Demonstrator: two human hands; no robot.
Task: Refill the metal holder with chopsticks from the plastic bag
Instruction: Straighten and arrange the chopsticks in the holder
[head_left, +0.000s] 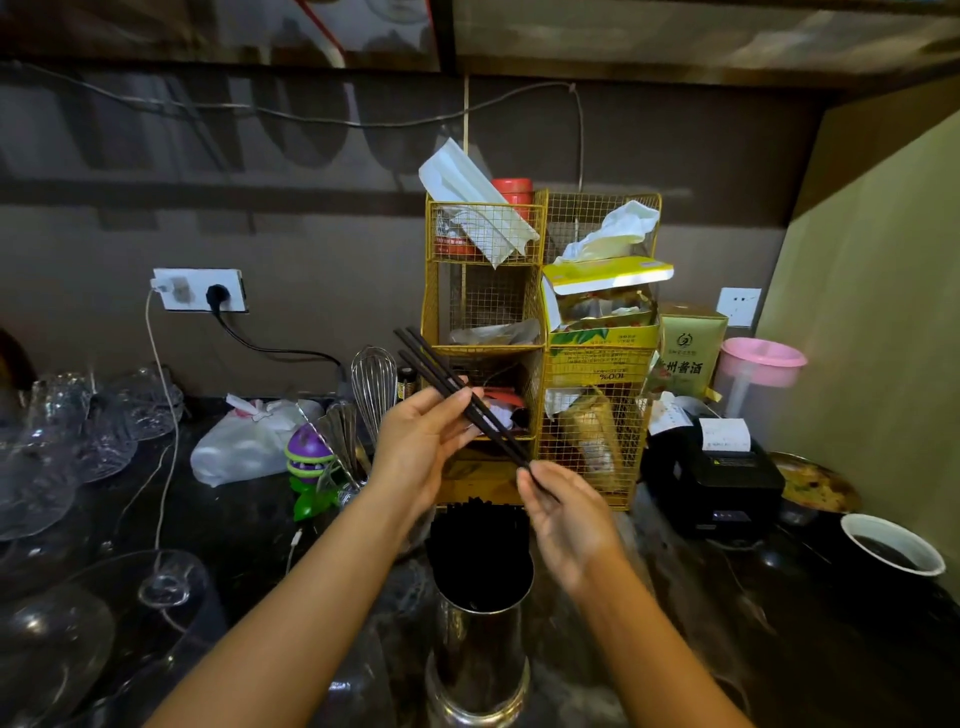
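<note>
A few black chopsticks (434, 366) slant from upper left down to lower right above the counter. My left hand (421, 441) grips them near their middle, and my right hand (563, 512) pinches their lower ends. Directly below stands the shiny metal holder (478, 654), with several black chopsticks (478, 540) standing upright in it. A white plastic bag (244, 447), knotted at its top, lies on the counter to the left, apart from both hands.
A yellow wire rack (592, 415) full of packets stands just behind the hands. Glasses (78, 441) crowd the left side. A whisk (373, 384), a purple toy (307, 457), a black receipt printer (717, 473), a pink jug (758, 371) and a cup of dark liquid (891, 545) surround the holder.
</note>
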